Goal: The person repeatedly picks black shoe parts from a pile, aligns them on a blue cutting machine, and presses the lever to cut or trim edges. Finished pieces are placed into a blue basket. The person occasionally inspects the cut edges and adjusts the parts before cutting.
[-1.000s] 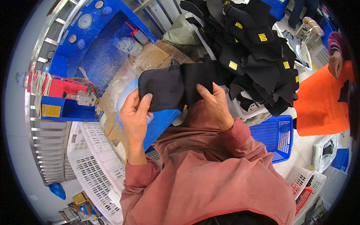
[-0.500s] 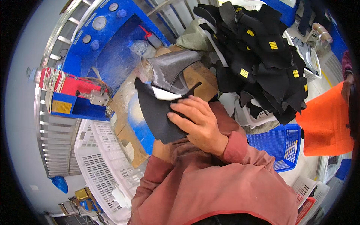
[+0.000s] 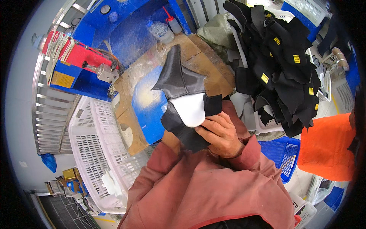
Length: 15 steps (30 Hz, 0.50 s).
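Before me, above the work board, is a soft fabric piece (image 3: 182, 72) with a dark grey, glossy upper part and a black lower part. On its middle lies a white stiffener (image 3: 188, 108), flat with a rounded lower end. My right hand (image 3: 221, 135) pinches the black part at its right edge, fingertips beside the stiffener's rounded end. The black part hides the fingers of my left hand (image 3: 170, 142); only its wrist side shows, below the fabric.
Brown cardboard and a blue sheet (image 3: 146, 110) cover the board. Behind stand a clear bottle (image 3: 162, 32) and a red-nozzled squeeze bottle (image 3: 174, 24). A red-and-blue machine (image 3: 84, 57) and white crates (image 3: 97, 152) are left. Black fabric pieces (image 3: 280, 68), a blue basket (image 3: 282, 154) and orange cloth (image 3: 326, 149) are right.
My right hand has slid off the top of the fabric to its right edge. The grey part now points away from me, and the white stiffener shows far more fully. The view has shifted.
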Each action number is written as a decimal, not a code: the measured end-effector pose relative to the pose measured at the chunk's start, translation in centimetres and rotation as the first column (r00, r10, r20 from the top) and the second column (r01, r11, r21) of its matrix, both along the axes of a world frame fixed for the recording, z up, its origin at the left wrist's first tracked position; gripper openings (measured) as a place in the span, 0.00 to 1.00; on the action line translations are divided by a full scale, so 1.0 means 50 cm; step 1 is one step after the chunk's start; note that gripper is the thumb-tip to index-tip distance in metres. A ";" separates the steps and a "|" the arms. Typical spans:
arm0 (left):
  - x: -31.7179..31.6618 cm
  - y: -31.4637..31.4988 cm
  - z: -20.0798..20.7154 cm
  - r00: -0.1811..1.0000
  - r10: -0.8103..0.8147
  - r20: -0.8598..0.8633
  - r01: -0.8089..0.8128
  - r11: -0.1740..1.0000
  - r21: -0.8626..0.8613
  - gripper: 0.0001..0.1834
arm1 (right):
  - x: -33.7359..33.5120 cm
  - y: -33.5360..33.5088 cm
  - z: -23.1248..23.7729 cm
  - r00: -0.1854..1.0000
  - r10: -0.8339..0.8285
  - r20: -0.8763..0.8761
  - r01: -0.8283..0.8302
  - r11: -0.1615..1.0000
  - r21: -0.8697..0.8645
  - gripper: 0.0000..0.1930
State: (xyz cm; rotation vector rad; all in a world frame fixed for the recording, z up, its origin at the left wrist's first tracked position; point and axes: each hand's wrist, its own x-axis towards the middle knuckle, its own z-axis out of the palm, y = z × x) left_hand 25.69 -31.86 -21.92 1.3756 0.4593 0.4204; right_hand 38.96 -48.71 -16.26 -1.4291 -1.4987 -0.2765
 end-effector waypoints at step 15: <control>0.069 0.111 0.219 0.993 -0.025 0.118 -0.071 0.672 0.737 0.17 | -0.020 0.039 -0.137 0.575 0.136 -0.806 -0.221 0.975 0.006 0.21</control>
